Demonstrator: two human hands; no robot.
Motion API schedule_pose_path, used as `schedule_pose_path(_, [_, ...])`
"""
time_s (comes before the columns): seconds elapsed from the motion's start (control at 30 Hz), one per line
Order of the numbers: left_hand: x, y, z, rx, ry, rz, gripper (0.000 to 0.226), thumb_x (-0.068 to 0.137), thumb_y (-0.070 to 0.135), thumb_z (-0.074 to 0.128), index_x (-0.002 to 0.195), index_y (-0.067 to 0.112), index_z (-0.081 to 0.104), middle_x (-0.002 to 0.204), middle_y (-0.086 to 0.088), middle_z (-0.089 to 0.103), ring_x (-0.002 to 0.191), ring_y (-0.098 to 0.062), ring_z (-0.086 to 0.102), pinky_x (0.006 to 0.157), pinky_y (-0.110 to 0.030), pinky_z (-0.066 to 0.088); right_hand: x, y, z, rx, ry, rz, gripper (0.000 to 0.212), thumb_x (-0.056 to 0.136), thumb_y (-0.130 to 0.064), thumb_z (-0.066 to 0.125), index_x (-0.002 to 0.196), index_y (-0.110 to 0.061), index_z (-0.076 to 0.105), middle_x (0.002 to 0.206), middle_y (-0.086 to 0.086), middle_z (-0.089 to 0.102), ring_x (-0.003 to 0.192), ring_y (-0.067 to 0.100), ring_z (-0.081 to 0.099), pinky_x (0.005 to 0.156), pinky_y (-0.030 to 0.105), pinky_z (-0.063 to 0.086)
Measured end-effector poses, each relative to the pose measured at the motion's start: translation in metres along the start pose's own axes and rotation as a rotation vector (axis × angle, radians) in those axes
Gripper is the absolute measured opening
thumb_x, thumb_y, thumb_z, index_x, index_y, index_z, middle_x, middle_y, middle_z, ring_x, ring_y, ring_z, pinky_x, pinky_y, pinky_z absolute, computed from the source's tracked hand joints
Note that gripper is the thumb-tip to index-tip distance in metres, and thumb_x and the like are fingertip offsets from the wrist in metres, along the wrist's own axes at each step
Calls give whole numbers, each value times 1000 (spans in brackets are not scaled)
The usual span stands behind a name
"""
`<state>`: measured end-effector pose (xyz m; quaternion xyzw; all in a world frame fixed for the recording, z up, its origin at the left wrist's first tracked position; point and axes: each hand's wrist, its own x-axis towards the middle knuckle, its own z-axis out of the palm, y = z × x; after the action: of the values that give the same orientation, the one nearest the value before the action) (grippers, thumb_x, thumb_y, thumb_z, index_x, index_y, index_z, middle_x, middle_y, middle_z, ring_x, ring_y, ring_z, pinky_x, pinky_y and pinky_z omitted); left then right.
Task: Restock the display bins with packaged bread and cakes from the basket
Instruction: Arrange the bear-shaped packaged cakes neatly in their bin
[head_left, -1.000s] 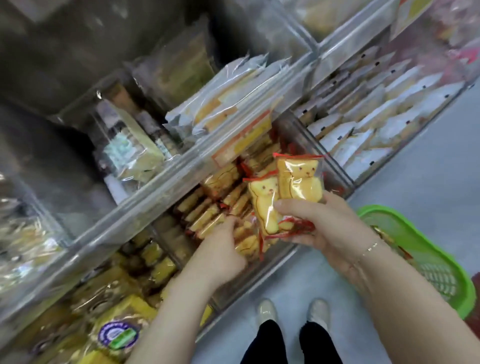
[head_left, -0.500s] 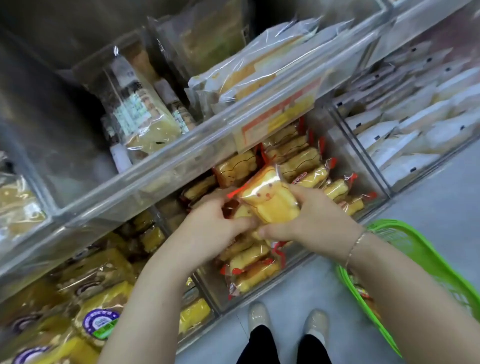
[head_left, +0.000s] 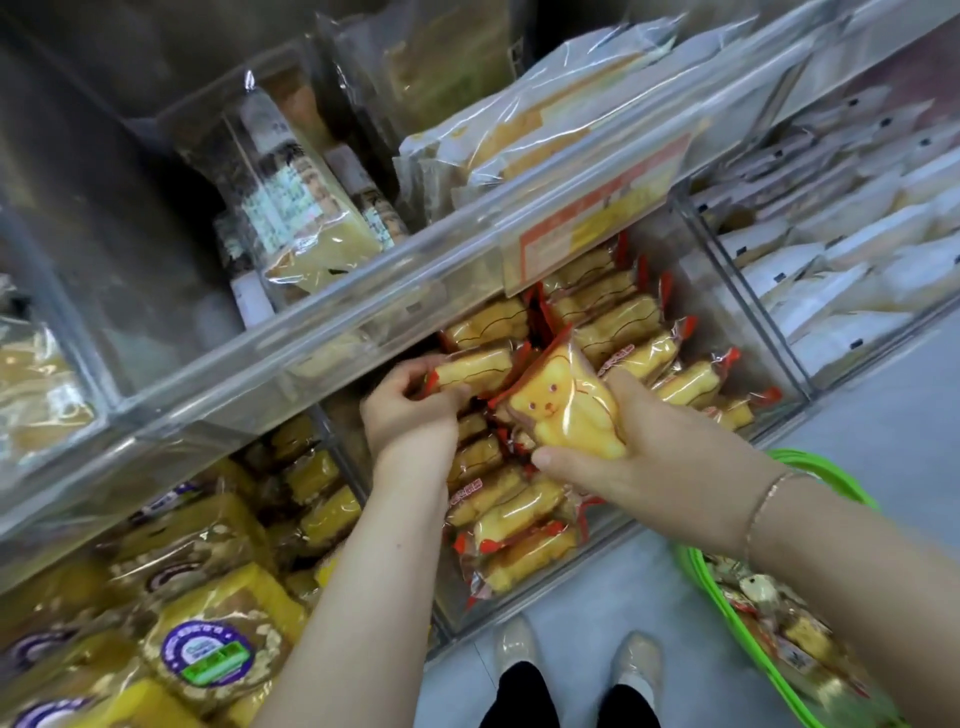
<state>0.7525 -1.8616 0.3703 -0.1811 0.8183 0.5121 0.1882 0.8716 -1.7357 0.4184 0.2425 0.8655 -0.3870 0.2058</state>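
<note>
Crinkly film wraps the bear cake (head_left: 563, 410) our right hand (head_left: 639, 452) pinches above the bin (head_left: 737, 332); our left hand (head_left: 410, 410) grips another pack (head_left: 475, 369) just left. Probably light, squashy and slippery, so we hold edges.

A shop, in the bakery or snack aisle. Tiered clear acrylic display bins (head_left: 363, 332), each stocked with many copies of one packaged good: bear-shaped cakes in red-trimmed wrappers (head_left: 618, 332), white pillow packs (head_left: 841, 270), yellow cakes with round purple labels (head_left: 208, 654), flat sandwich-like packs (head_left: 545, 119) on the upper tier. An orange and yellow price tag (head_left: 597, 218) clipped to the front of the upper bin. A green plastic shopping basket (head_left: 727, 613) holding more wrapped goods, hanging from the right forearm above a smooth grey floor (head_left: 883, 395).
</note>
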Motion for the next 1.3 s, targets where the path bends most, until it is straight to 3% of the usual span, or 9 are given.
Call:
schedule_pose_path(0.13, [4,-5,10,-82,-11,-36,31,80,10,73,99,34,68,116,-2,62,95,-19,60,88,-42,54,4,1,-8,33,-75,-20,41,76,-59,62,91,-30,37,83,-5,61,68,9,58,56,25,45])
schedule_pose_path(0.27, [7,-9,19,-139,-54,-33,33,78,5,75,101,27,66,100,0,66,94,-22,65,86,-40,56,12,2,-20,-145,155,-77,38,64,-40,81,80,-30,47,85,-11,56,73,8,54,58,27,43])
schedule_pose_path(0.43, [12,-10,31,-129,20,53,34,74,15,80,98,24,57,88,9,62,79,-6,60,62,-22,46,20,6,-27,-176,248,-14,41,63,-32,83,71,-36,43,75,-11,55,70,13,51,50,23,32])
schedule_pose_path(0.67, [9,-12,22,1,-50,116,28,81,25,74,99,35,55,91,10,59,77,-4,56,63,-25,50,26,4,-26,41,188,40,40,60,-15,84,75,-31,51,77,-1,61,64,15,59,54,26,46])
schedule_pose_path(0.8, [0,-18,6,62,-109,143,24,87,29,67,99,44,52,104,6,62,85,-8,59,60,-23,45,24,8,-27,243,215,58,33,63,-3,76,79,-26,58,62,7,69,50,20,65,58,34,55])
schedule_pose_path(0.9, [0,-17,-1,93,-98,136,25,89,30,62,110,39,52,116,1,58,94,-18,60,75,-32,52,25,6,-24,307,215,66,30,69,3,67,79,-25,63,54,4,68,47,15,66,60,34,58])
schedule_pose_path(1.07, [6,-8,7,-1,-98,-8,32,90,16,61,120,27,60,114,-1,63,99,-22,63,89,-40,54,35,-14,-17,123,188,22,27,76,-10,67,92,-31,69,57,0,66,58,18,69,61,28,57])
schedule_pose_path(1.2, [8,-4,14,-262,-125,-137,29,88,3,59,85,31,65,107,-8,68,93,-20,66,78,-29,57,53,-32,-10,-387,279,-2,32,83,-25,60,115,-32,60,88,3,54,80,26,55,71,28,42])
schedule_pose_path(1.3, [9,-8,16,-338,-71,-126,28,90,3,57,85,31,63,100,-5,68,84,-16,66,73,-26,57,68,-40,-7,-522,164,-41,30,86,-16,55,116,-21,57,107,6,61,92,28,58,76,30,46])
